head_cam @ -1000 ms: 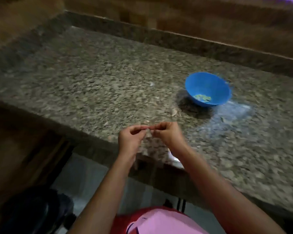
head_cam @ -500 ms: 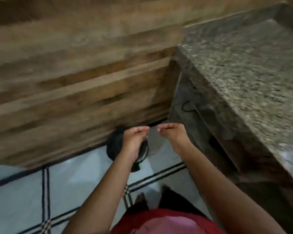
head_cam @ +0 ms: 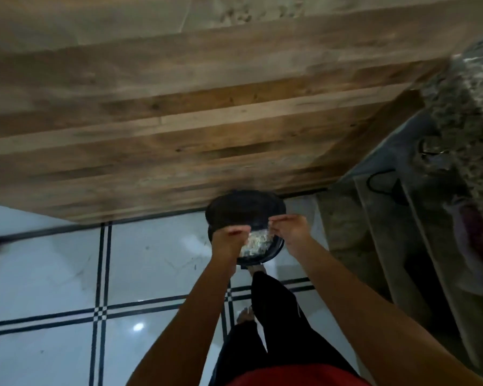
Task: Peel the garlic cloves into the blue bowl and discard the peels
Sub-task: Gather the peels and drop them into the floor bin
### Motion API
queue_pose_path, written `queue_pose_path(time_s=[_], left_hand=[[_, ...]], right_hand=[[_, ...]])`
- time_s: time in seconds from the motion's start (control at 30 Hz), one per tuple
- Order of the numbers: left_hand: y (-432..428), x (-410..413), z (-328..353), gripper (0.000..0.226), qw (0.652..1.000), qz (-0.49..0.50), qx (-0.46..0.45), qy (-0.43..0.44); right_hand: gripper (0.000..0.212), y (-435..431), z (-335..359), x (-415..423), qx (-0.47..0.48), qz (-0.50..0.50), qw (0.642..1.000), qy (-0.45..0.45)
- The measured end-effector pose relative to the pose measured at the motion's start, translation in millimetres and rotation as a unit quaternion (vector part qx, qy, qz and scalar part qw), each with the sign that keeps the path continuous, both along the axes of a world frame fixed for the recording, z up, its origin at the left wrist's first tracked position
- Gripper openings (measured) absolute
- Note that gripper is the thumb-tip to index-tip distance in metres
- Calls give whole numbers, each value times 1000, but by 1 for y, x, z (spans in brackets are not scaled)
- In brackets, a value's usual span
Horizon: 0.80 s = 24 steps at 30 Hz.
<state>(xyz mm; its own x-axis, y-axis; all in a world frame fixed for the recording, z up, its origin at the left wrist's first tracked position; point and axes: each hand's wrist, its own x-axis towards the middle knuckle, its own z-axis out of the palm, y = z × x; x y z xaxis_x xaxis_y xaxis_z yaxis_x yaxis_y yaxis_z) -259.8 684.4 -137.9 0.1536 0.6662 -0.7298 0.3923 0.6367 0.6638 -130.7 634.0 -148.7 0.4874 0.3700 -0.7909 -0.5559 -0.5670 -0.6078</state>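
Hovering side by side in the middle of the frame, the left hand (head_cam: 229,242) and the right hand (head_cam: 290,232) are held over the black bin (head_cam: 273,252). Each has its fingers curled in, tips drawn towards the other hand. That placement suits dropping peels: anything let go would fall straight into the bin, where pale scraps (head_cam: 255,245) lie. Whether either hand pinches a peel or a clove I cannot tell, as nothing shows at the fingertips and blur softens them. A bare foot (head_cam: 258,271) sits at the bin's near edge, probably on a pedal that props the lid (head_cam: 246,207) up, though the pedal is hidden. The bin stands on the tiled floor (head_cam: 151,260) against a wooden panel (head_cam: 207,121). Only a corner of the granite worktop (head_cam: 469,87) shows at the upper right, so the blue bowl and the cloves are out of view.
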Motion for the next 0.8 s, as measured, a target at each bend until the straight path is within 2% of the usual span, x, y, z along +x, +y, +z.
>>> queue_pose_path(time_s=[0.07,0.13,0.3,0.43,0.53,0.6,0.8], left_hand=[[4,3,-26,23,999,3,-37,12],[10,8,-52,22,999,7,-42,5],[32,25,-114,32,998,24,-57,30],[40,30,-127,23,994,47,-90,40],[34,31,-108,21,992,45,-113,21],[29,33,-83,21,993,43,-111,-2],[-5,51,33,15,993,-4,-36,-116]], right_hand=[[26,10,-29,5,-37,4,999,6],[19,18,-56,8,-66,40,997,11],[32,40,-100,15,-96,76,992,29],[34,45,-114,14,-89,62,994,36],[27,38,-100,9,-55,-5,998,38],[13,29,-75,5,-15,-68,996,50],[12,-23,43,5,140,-200,970,22]])
